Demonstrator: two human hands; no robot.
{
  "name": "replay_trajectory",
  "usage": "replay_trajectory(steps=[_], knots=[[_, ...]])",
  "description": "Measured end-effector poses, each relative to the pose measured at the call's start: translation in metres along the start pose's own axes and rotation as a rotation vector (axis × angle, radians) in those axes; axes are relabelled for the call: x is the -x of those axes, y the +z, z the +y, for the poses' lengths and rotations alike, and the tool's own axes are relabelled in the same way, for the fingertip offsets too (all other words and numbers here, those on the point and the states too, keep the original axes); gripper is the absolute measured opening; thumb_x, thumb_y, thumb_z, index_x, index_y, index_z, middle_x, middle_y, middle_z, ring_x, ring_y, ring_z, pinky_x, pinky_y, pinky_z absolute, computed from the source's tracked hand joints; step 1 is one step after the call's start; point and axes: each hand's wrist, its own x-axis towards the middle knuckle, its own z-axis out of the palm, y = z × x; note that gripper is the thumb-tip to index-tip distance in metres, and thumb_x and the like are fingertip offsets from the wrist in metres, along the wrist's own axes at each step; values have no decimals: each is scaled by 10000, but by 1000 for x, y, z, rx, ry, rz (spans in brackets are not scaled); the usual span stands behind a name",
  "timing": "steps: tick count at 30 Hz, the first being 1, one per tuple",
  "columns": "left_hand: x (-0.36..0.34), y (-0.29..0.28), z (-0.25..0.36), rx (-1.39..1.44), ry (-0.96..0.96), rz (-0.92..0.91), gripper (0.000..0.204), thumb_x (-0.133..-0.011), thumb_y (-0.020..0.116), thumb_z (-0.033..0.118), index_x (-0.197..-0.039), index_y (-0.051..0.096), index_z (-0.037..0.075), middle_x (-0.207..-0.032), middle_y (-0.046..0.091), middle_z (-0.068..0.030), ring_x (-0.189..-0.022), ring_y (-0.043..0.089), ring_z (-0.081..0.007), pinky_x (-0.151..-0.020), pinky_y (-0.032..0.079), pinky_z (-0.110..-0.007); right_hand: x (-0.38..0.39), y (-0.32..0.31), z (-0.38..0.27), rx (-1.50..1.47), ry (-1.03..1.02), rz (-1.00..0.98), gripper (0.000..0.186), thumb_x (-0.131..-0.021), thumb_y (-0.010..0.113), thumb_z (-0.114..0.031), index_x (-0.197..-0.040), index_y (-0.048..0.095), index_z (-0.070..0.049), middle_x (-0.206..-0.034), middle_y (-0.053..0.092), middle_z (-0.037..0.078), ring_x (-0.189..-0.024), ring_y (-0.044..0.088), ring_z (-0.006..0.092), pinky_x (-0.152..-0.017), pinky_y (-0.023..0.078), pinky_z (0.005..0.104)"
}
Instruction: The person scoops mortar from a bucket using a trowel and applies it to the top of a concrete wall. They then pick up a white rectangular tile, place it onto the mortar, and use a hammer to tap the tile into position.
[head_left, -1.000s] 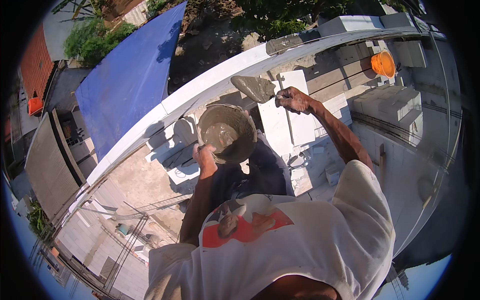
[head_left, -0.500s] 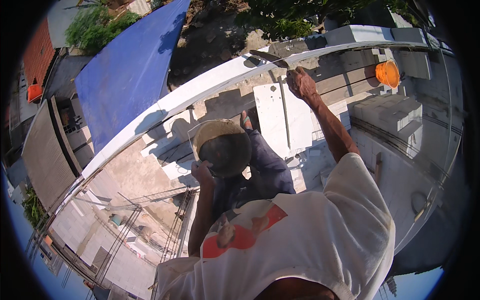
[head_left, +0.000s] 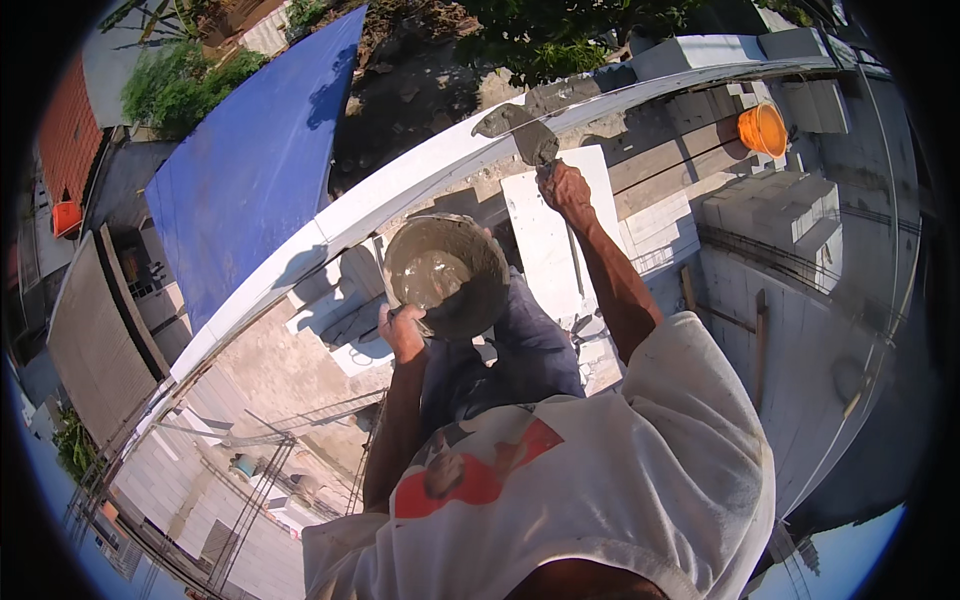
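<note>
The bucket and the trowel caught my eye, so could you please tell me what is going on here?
A person is working with mortar beside a white wall. The left hand grips the rim of a bucket with the mortar inside. The right hand holds a trowel by the wall, near where grey mortar covers part of its top.

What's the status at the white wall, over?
Left hand holding bucket. Right hand holding trowel near white wall. Grey mortar inside bucket. Nothing visibly blocking trowel.

harsh bright sunlight, glare on the white wall top (head_left: 400, 182), hard dark shadows, straight edges bowed, corners black
</note>
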Motion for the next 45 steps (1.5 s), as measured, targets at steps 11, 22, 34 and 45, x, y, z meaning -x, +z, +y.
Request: replay_trajectory(steps=[11,22,34,45], knots=[[6,40,79,21,-162,-80,683,-696,666,-11,-1350,481,-77,-1059,652,-125,-924,634,-241,-868,509,-358,28,-114,-120,-205,336,-514,457,-949,688,-464,-1147,706,-53,-791,733,151,-734,735,325,-653,589,440],[19,74,108,-427,413,-412,238,-659,691,21,-818,515,32,-807,527,-28,-740,496,-159,-702,463,-329,74,-118,-249,323,191,-751,314,-927,645,-176,-1190,703,-16,-1048,682,180,-968,719,309,-663,602,413],[-1,83,108,-237,266,-501,283,-624,684,1,-807,474,56,-824,507,-19,-738,478,-146,-706,455,-307,107,-164,-260,-360,281,-880,246,-935,704,-244,-1073,763,-49,-918,747,223,-820,736,371,-756,598,446],[-18,46,98,50,-174,-303,471,-671,580,-60,-1142,586,-52,-1052,647,-138,-942,665,-290,-875,547,-395,80,-140,-181,-792,478,-872,457,-935,783,-288,-1289,706,-9,-1171,763,192,-999,703,255,-943,541,406]])
